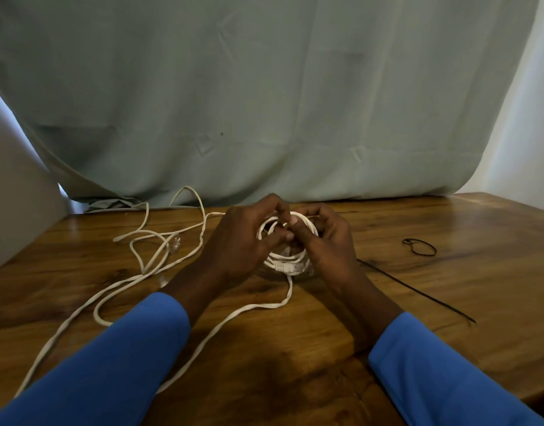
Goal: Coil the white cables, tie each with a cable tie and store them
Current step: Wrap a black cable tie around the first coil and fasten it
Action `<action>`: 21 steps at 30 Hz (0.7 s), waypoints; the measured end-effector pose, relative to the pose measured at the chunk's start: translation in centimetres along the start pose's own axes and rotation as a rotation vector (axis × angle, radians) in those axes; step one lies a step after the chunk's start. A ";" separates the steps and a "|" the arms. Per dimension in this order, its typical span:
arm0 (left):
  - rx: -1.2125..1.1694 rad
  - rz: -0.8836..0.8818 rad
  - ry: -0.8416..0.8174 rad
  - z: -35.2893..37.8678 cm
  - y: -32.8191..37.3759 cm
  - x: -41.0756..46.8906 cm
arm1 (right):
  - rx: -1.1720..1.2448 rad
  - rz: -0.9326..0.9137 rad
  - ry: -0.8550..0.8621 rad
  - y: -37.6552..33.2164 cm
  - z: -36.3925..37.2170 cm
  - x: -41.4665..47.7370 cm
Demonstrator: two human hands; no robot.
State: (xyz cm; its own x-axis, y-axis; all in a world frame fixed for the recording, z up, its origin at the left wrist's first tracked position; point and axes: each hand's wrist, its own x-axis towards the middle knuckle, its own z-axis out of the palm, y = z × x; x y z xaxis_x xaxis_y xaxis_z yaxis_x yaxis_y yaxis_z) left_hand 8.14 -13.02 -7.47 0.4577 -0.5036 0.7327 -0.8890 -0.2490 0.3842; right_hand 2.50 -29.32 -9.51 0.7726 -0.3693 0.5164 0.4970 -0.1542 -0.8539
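- Pinching coil (284,259) at frame centre with left grip (243,238), fingers curled through the loops, likely to stop the turns springing apart.
- Clasping its right side with right grip (326,241), fingers also curled round it.
- Trailing loose cable (148,241) leftward across counter (449,226), apparently not yet wound in.
- Waiting right of centre, probably for tying: tie (418,292).

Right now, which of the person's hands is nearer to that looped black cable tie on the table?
Right. The right hand grips the white cable coil to the left of the looped black cable tie; the left hand holds the coil's other side, farther away.
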 end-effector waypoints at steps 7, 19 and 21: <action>0.216 0.117 -0.020 -0.4 -0.1 0.0 | 0.192 0.154 -0.039 -0.8 0.3 -0.1; 0.461 0.356 -0.017 -0.1 -0.3 0.2 | 0.353 0.380 -0.064 -0.2 -0.1 0.2; 0.366 0.334 0.019 0.0 -0.4 0.3 | 0.334 0.352 -0.067 -0.2 0.0 0.1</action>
State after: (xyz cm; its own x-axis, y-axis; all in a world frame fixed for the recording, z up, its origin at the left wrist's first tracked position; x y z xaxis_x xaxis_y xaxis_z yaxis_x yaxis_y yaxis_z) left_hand 8.67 -13.04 -7.42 0.1439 -0.5910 0.7937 -0.9312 -0.3523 -0.0935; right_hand 2.52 -29.35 -9.29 0.9347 -0.2849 0.2127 0.2924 0.2755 -0.9158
